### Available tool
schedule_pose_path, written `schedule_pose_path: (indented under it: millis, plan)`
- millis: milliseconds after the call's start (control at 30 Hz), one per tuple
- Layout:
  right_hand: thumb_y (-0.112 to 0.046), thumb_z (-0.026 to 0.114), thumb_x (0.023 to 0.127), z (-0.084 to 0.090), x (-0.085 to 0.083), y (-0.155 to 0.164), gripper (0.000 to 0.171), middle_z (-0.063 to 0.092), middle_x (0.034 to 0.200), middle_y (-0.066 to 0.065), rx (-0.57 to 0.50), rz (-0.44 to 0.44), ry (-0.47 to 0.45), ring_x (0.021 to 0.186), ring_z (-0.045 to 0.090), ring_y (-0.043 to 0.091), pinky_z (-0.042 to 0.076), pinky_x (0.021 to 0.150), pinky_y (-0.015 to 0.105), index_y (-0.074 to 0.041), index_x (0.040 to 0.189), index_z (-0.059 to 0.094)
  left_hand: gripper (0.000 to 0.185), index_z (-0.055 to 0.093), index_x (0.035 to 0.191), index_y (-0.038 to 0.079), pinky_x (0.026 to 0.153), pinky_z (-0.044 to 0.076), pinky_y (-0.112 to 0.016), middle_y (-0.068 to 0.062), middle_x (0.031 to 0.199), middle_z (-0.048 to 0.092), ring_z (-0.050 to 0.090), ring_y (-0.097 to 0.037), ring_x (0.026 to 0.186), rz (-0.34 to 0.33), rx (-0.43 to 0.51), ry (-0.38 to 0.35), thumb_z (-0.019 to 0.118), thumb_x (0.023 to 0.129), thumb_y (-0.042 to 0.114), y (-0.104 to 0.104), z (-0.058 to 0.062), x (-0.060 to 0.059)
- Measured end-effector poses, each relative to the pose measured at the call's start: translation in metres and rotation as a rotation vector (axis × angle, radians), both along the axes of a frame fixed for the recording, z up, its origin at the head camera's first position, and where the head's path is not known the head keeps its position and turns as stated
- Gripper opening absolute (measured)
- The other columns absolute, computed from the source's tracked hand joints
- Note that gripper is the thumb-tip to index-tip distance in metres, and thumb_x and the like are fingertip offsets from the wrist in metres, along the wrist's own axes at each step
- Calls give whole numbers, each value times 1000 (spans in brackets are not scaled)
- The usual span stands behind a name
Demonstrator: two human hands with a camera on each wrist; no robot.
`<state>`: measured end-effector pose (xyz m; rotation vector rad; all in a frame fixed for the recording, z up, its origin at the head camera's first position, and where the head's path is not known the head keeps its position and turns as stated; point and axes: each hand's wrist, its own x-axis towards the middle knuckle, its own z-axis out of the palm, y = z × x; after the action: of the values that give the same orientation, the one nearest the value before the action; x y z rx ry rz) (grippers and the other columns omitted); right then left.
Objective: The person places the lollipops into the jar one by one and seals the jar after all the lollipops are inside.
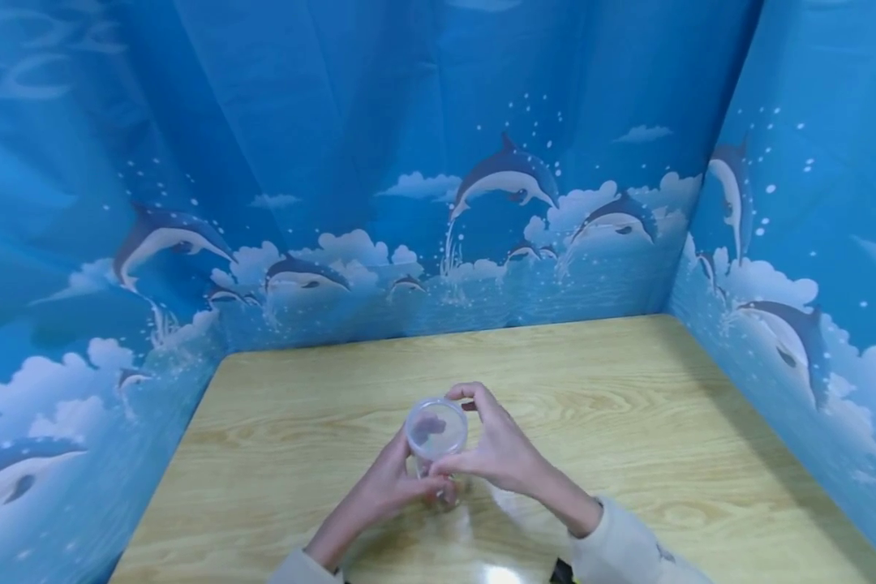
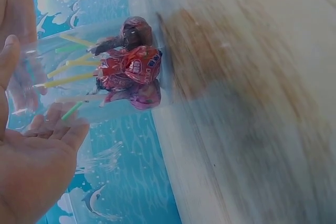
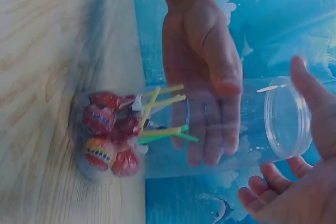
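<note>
Near the front edge of the wooden desk [image 1: 628, 422] stands the clear plastic jar of lollipops [image 1: 435, 442], its lid still on, left hand [image 1: 387, 487] gripping its body, right hand [image 1: 500, 450] pinching the lid rim

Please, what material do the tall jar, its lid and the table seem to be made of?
Jar: likely clear glossy plastic; the lollipops and left hand show through its wall.
Lid: the same clear plastic, with a moulded rim.
Table: light wood or wood-look laminate; visible grain, slight sheen.
</note>
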<state>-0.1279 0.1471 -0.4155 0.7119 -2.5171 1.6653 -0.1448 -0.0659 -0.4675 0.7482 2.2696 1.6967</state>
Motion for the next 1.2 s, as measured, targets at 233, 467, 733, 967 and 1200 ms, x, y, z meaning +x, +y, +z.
schedule_pose_path:
  millis: [233,467,733,967,1200]
  plan:
    - [-21,83,87,6,-4,3,76,49,155,3,-28,94,27,138,49,29,41,111,63,-13,153,47,99,34,160,18,114,37,-62,-12,140,60,58,-34,126,-8,7,4,91,79,16,-1,-1,-2]
    - [-30,86,84,7,-3,1,84,44,156,5,20,90,55,142,43,29,38,110,67,-11,155,45,97,37,157,17,110,43,-58,-9,142,59,59,-29,124,-3,-12,17,92,78,19,0,-1,-1]
    - [-29,91,78,7,-8,1,80,54,142,1,2,72,10,128,53,32,45,108,58,-11,147,54,98,35,159,17,110,42,-58,-11,142,59,59,-32,124,-11,-7,18,91,79,17,-2,-1,-1]
    - [-27,85,84,4,-4,5,85,46,159,3,-3,145,-50,145,41,31,27,115,72,-17,157,43,105,29,162,22,114,37,-63,-13,144,57,55,-37,129,6,-20,-9,91,78,18,-2,-1,3]
    - [-28,93,76,-4,8,-8,83,56,150,-2,-73,-58,2,142,48,26,30,117,64,-14,149,55,98,35,158,15,113,40,-62,-15,139,59,55,-43,127,29,-14,45,91,78,20,2,-1,3]
